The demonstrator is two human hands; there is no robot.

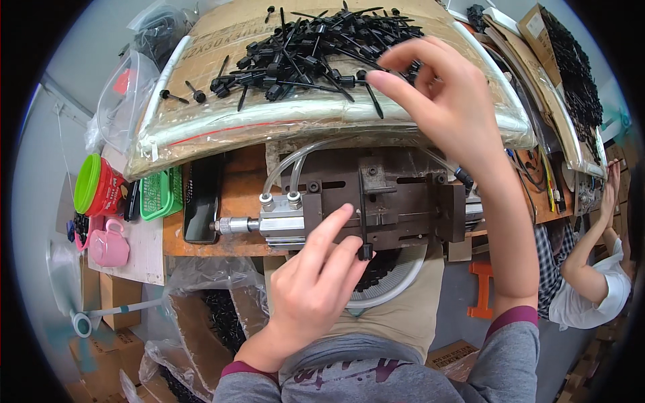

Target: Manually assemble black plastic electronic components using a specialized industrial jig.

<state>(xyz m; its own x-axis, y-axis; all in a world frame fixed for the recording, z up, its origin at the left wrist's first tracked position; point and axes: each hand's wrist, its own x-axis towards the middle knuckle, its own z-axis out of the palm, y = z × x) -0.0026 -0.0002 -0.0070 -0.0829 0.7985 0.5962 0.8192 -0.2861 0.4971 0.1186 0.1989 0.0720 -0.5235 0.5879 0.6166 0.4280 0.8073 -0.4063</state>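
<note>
A thin black rod-like part with a thick knobbed head lies along the middle of a dark metal fixture, its head at the near edge. My left hand is at that head, fingers curled about it and the index finger stretched over the fixture; the thumb is mostly hidden. My right hand is raised at the right side of a pile of similar black parts, thumb and index finger apart with nothing seen between them. One part lies just left of its thumb at the pile's near edge.
The pile rests on a plastic-wrapped cardboard sheet. A phone, a green basket, a red tub and a pink mug stand left. A round pale tray is on my lap. Another person sits at right.
</note>
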